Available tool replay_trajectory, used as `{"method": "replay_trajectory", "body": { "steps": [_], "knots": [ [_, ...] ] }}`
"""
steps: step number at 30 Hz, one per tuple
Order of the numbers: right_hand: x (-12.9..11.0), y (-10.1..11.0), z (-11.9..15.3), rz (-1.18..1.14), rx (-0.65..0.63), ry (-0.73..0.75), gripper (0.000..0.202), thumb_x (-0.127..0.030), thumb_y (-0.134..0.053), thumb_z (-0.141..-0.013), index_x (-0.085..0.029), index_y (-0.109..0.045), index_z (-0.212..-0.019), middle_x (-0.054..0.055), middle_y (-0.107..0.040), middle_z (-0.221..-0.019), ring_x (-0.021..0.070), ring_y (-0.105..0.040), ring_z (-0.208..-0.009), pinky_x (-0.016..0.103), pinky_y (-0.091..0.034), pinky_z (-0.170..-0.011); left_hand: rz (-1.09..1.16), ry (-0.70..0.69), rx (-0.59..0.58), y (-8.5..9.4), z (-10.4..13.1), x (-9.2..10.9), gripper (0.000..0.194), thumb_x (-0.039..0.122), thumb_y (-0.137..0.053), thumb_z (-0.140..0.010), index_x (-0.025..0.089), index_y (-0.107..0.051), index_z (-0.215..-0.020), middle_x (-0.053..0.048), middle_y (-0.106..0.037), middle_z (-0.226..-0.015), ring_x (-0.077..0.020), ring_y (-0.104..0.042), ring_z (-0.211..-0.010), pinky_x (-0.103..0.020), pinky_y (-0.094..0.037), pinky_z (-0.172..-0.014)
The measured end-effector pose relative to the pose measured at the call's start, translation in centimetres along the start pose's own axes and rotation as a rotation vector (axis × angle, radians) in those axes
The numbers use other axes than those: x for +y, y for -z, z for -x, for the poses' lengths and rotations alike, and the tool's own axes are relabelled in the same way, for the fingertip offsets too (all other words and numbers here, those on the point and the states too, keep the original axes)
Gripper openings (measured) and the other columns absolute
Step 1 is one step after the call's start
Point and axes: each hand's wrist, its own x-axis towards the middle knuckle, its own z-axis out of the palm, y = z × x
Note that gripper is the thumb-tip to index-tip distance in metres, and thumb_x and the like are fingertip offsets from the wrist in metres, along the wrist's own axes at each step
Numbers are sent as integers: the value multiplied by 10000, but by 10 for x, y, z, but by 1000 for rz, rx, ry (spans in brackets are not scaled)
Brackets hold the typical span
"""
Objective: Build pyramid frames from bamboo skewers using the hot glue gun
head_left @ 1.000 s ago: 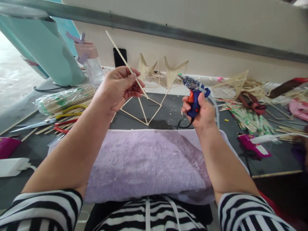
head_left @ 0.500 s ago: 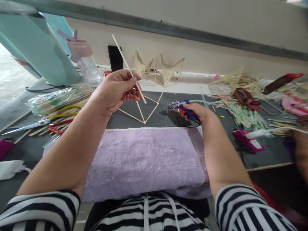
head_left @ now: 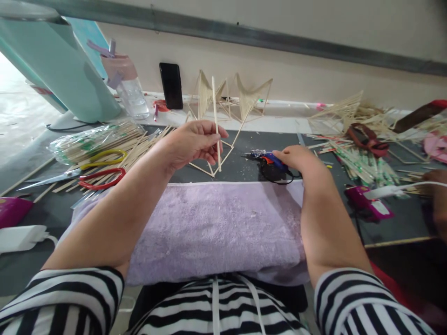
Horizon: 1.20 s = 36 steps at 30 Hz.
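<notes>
Pinched between the fingers of my left hand [head_left: 200, 144] is a thin wooden stick [head_left: 215, 104], held almost upright. Its lower end is close to the front corner of a stick frame [head_left: 225, 158] on the dark table; whether they touch I cannot tell. My right hand [head_left: 291, 158] is closed on a blue glue gun [head_left: 275, 160], low over the table, its nozzle pointing left toward the frame. Behind stand two stick models [head_left: 247, 95] with curved, fanned surfaces.
A lilac towel [head_left: 216, 228] covers the table's front. To the left lie scissors [head_left: 101, 179], bagged sticks [head_left: 94, 142] and a bottle [head_left: 131, 93]. A phone [head_left: 171, 86] leans at the back. Wrapped sticks [head_left: 363, 160] and a magenta power block [head_left: 370, 202] lie right, near another person's hand [head_left: 440, 200].
My left hand has moved right and slightly down, and the stick has turned from slanted to nearly upright. The glue gun stays low, almost where it was.
</notes>
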Motion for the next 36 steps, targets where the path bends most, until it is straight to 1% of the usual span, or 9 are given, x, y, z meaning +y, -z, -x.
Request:
{"method": "replay_trajectory", "body": {
  "steps": [2,4,8,12,17,21,25,29,36],
  "knots": [
    [-13,5,10,-68,94,-46,309,-461,-604,-823,-185,-719,-747,156,-713,-851,302,-658,-855,409,-477,-753,-10,21,-49,-4,-2,-7,132,153,-497,-899,157,-599,-982,2,-631,-715,-79,-624,-567,-216,-517,-568],
    [-34,3,25,-393,192,96,277,-434,-583,-851,-198,-717,-907,97,-700,-864,216,-631,-787,348,-472,-731,-22,34,-109,-8,-4,-14,131,164,-506,-898,162,-601,-988,7,-633,-706,-76,-614,-545,-219,-516,-559],
    [-84,-14,52,-1297,-168,418,441,-573,-680,-765,-220,-657,-1029,-24,-568,-688,96,-486,-537,254,-436,-535,-61,83,-236,-20,-7,-27,114,183,-520,-895,164,-598,-976,12,-634,-680,-74,-607,-525,-217,-508,-548],
    [-111,-25,63,-1572,-316,509,399,-538,-715,-768,-213,-653,-991,-70,-469,-550,70,-420,-462,214,-376,-449,-99,131,-303,-34,-8,-32,87,175,-516,-893,151,-564,-825,13,-623,-648,-71,-604,-523,-221,-509,-568],
    [-113,-23,63,-1604,-226,433,344,-514,-748,-743,-202,-623,-816,-87,-428,-496,53,-350,-397,205,-332,-374,-177,164,-314,-35,-8,-31,163,214,-527,-883,160,-536,-730,10,-618,-638,-72,-596,-540,-230,-507,-603],
    [-107,-26,55,-1574,-196,383,387,-557,-728,-744,-206,-575,-799,-71,-513,-553,47,-382,-394,205,-355,-373,-511,253,-407,-4,-8,-25,144,275,-610,-798,159,-592,-715,-8,-652,-658,-104,-631,-612,-227,-497,-627],
    [-100,-37,41,-1539,-32,334,428,-625,-656,-774,-228,-505,-832,-70,-548,-584,58,-425,-401,209,-384,-389,-821,390,-434,30,-14,-31,150,293,-632,-724,160,-589,-668,7,-647,-606,-113,-623,-579,-215,-465,-591],
    [-100,-48,33,-1436,95,309,420,-657,-538,-840,-248,-445,-858,-67,-553,-609,68,-449,-413,213,-398,-410,-710,429,-291,38,-25,-54,123,259,-682,-675,175,-592,-673,20,-605,-535,-115,-601,-522,-217,-442,-556],
    [-107,-60,24,-1208,121,270,472,-733,-390,-862,-267,-438,-912,-39,-563,-670,83,-473,-455,227,-418,-448,-542,347,-149,38,-35,-81,125,230,-752,-628,184,-638,-649,7,-567,-500,-117,-544,-445,-234,-366,-498]
  ]
}}
